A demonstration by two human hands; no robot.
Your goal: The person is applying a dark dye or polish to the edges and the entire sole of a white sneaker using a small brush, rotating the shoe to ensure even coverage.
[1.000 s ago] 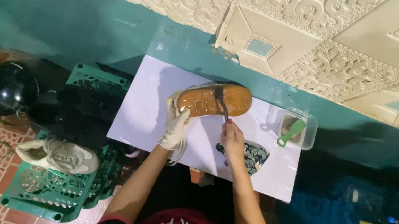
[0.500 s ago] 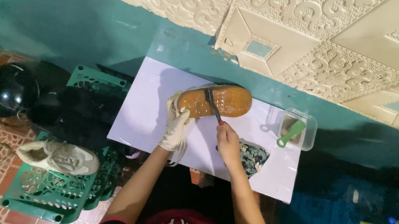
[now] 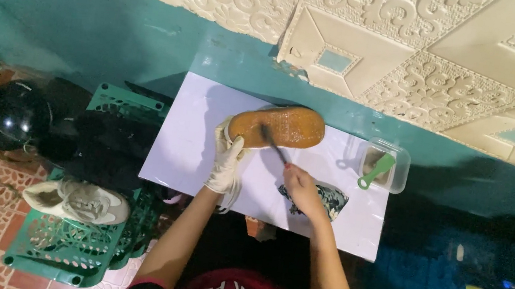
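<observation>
The gloved left hand (image 3: 226, 163) is gripping the heel end of a shoe (image 3: 277, 127) lying sole-up at the back of the white worktop (image 3: 190, 148). The right hand (image 3: 300, 189) is pinching a dark brush (image 3: 273, 143), its tip touching the orange sole. A patterned cloth (image 3: 330, 200) is lying just beside that hand.

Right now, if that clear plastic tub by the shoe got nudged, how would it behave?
The tub looks thin and light, so it would probably slide easily on the smooth white board. The green-handled tool sticking over its rim might tip it or fall out.
</observation>
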